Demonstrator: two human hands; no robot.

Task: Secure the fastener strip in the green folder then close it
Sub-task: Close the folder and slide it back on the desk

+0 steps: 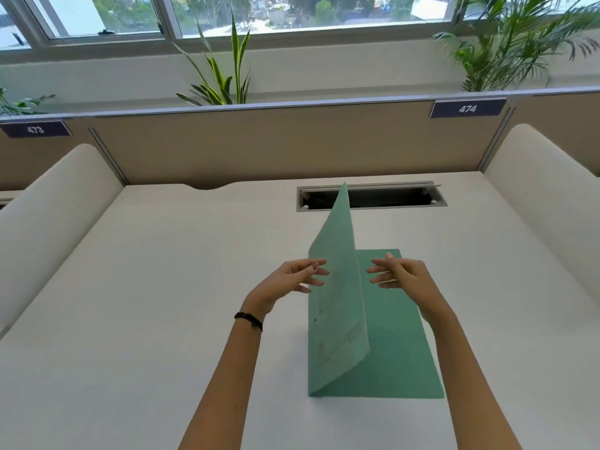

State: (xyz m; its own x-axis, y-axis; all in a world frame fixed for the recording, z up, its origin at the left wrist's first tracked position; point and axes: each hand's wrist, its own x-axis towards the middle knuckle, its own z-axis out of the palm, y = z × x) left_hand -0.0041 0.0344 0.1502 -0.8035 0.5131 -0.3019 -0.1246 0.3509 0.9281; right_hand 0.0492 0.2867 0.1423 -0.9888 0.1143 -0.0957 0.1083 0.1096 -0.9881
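The green folder (397, 355) lies on the white desk (162, 287), spine along its left side. Its back cover is flat and its front cover (337, 287) stands almost upright, tilted slightly right. Two small punched holes show low on the outer face of that cover. My left hand (285, 280) is at the cover's left face, fingers spread, fingertips touching its edge. My right hand (402, 276) hovers on the other side above the back cover, fingers apart, not touching the raised cover. The fastener strip is hidden from me.
An open cable slot (389, 198) is set into the desk behind the folder. A tan partition (276, 147) closes the back, and rounded white dividers (48, 216) stand at both sides. Plants (224, 76) stand beyond the partition.
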